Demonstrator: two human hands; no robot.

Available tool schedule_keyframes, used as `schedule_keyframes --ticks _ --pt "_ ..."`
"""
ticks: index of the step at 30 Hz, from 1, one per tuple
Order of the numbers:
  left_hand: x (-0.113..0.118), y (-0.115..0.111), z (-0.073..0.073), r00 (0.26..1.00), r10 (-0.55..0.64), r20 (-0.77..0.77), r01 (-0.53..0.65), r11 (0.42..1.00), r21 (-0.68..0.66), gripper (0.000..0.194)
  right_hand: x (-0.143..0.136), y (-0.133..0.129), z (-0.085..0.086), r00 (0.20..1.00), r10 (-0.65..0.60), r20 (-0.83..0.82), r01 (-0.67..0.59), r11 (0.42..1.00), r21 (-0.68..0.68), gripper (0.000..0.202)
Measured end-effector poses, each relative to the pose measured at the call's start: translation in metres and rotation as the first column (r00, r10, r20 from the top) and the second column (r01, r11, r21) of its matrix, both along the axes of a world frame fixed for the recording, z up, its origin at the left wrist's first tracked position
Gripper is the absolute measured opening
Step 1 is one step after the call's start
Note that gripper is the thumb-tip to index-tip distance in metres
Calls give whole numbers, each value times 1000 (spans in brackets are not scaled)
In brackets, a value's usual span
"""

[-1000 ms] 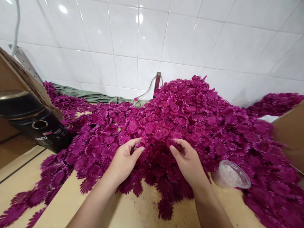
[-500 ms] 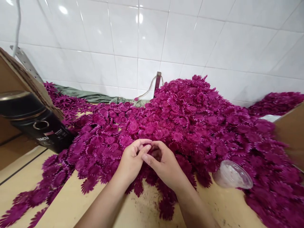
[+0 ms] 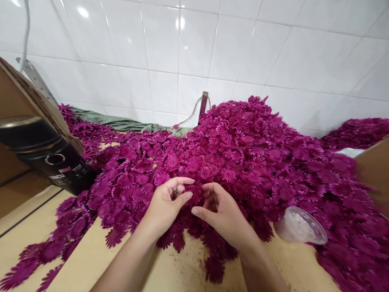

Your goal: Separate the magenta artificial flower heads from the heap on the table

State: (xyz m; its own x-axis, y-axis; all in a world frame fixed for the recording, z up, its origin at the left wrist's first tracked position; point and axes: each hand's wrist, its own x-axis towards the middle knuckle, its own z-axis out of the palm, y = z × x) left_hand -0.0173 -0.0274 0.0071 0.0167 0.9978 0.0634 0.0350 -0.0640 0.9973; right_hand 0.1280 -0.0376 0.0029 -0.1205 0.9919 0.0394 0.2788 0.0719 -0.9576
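Many magenta artificial flowers lie heaped over the wooden table. At the front of the heap, my left hand has its thumb and fingers apart, with nothing seen between them. Just right of it is my right hand, its thumb lowered away from curved fingers, and no held item shows there either. A small gap separates the two hands, with flowers visible behind it. The inner fingers of both hands are partly hidden.
A black bottle leans at the left beside a cardboard box. A clear plastic cup lies tilted at the right. Green cloth runs along the tiled wall. Another cardboard piece stands at the right edge.
My hands have moved apart from touching fingertips, and the fingers of each have spread from the thumb. The view has shifted slightly.
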Motion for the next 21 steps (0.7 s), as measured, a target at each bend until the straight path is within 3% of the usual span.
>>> schedule_keyframes --ticks 2,5,8,12,17,21 --pt "3 1 0 998 44 -42 -43 999 31 18 1 -5 1 999 40 -19 -41 998 -40 24" --pt "9 0 1 993 49 -108 -41 997 72 16 -3 -3 -2 981 116 -158 -138 981 -134 40" --pt "13 -3 0 971 78 -226 -45 988 150 17 -10 5 -7 950 60 -305 -135 963 -232 52" --pt "12 -6 -6 923 102 -372 -4 967 254 16 -16 12 -10 900 14 -435 -131 962 -241 45" --pt "7 -4 -6 940 70 -333 12 972 236 20 -14 8 -9 851 -29 -524 -92 975 -204 32" --pt "6 -4 0 980 23 -199 26 970 242 6 -16 8 -6 842 -40 -537 -48 988 -149 27"
